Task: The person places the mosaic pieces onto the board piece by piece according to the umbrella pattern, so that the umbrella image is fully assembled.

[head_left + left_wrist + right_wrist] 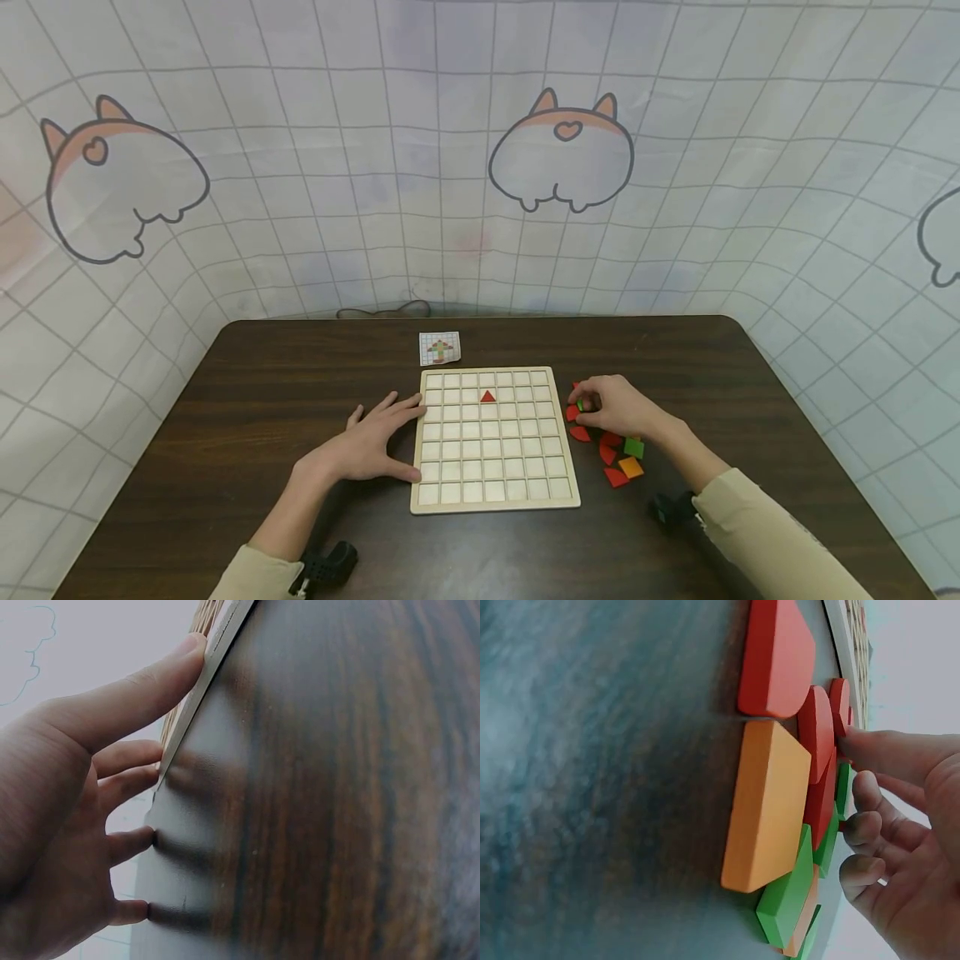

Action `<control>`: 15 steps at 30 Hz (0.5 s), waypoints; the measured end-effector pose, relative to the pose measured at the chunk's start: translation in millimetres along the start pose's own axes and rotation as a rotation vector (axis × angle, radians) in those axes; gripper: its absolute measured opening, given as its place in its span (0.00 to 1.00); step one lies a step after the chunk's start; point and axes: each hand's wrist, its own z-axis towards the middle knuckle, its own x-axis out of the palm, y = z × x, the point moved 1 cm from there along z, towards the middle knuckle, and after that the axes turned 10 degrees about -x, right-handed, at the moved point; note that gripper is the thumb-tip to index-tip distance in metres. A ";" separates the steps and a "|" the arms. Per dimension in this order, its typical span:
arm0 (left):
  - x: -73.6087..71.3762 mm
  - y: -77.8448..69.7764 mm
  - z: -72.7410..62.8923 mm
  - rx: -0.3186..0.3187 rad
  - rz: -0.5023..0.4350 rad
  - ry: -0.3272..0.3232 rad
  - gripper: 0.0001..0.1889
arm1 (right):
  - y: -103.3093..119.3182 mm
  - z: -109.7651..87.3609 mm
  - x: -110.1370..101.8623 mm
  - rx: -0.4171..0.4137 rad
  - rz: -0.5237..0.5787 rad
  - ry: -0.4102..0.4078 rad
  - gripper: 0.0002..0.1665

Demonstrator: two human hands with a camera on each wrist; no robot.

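A pale wooden grid board (442, 507) lies on the table, with one red triangle (487, 397) in an upper cell. My left hand (367, 442) is at the board's left edge, fingers spread, its thumb (169, 671) touching the rim. Right of the board, my right hand (618, 406) reaches over the loose flat pieces with bent fingers. Its thumb and index fingertips are around a red piece (573, 412), a green one showing in the gap; whether they pinch any piece is unclear. Nearby lie an orange piece (769, 806), a green piece (787, 889) and several red quarter-round pieces (580, 433).
Behind the board lies a small printed card (439, 348) with a coloured figure on a grid. The dark wooden table (300, 358) meets a patterned cloth backdrop (450, 208) at its far edge, where a thin cable (382, 312) runs.
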 end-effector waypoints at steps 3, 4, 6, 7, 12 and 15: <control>-0.3 -0.8 -0.4 0.005 0.001 -0.003 0.51 | 0.0 0.7 -0.7 0.001 -0.006 0.007 0.10; -0.4 -0.9 -0.5 0.004 0.002 -0.004 0.51 | -0.1 0.8 -0.9 0.005 -0.007 0.010 0.10; -0.6 -1.3 -0.7 0.003 0.005 -0.004 0.51 | -0.3 0.8 -1.4 0.012 -0.002 0.011 0.10; -0.7 -1.5 -0.8 0.000 0.005 -0.004 0.51 | -0.6 0.8 -1.6 0.019 0.001 0.013 0.10; -0.3 -2.0 -0.3 -0.003 0.006 -0.005 0.51 | -0.3 1.8 -3.8 0.025 0.022 0.009 0.10; 0.4 -2.0 0.1 -0.004 0.011 -0.006 0.51 | 0.9 4.1 -5.1 0.017 0.026 0.000 0.10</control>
